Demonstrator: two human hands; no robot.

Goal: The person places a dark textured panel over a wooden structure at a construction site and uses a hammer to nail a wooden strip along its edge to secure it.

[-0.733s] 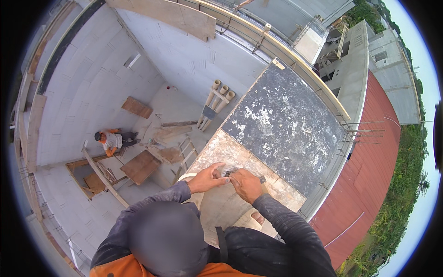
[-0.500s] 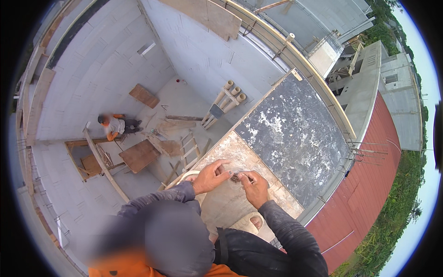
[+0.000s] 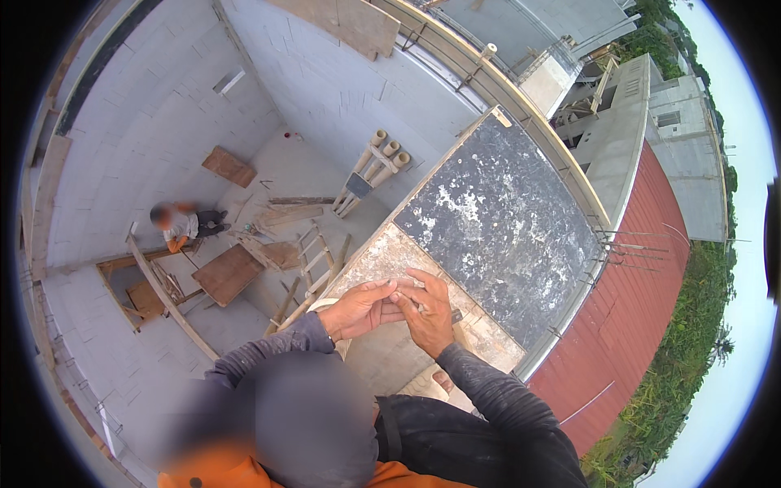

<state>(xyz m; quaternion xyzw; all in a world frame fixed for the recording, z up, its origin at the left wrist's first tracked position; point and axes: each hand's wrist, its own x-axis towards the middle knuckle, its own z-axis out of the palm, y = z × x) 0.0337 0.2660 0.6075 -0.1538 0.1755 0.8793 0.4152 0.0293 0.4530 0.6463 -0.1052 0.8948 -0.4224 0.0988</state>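
– Two bare hands, v. close tog.: the L hand [image 3: 358,311] has its fingers stretched out & thumb apart; the R hand [image 3: 429,315] bends over it, fingers half curled & touching the L.

– Holding sth?

– Can't tell for either; fingers overlap & hide what's btwn them.

– Under them?

– Pale brown, mortar-smeared flat board [image 3: 370,252], showing below & just past the fingertips. A rectangular black panel w/ white blotches [image 3: 504,220] adjoins it, fwd & R.

– Further off?

– Lower flr, to the L: pale wooden-looking ladder [image 3: 316,259], then a rectangular dark brown wooden sheet [image 3: 229,274]. Three round beige pipes [image 3: 370,175] nr the pale grey block wall [image 3: 325,77]. Co-worker in white-&-orange top [image 3: 185,224], past the sheet.

– R side?

– Ribbed red metal roof [image 3: 618,301], then dense green plants [image 3: 691,358] beyond.
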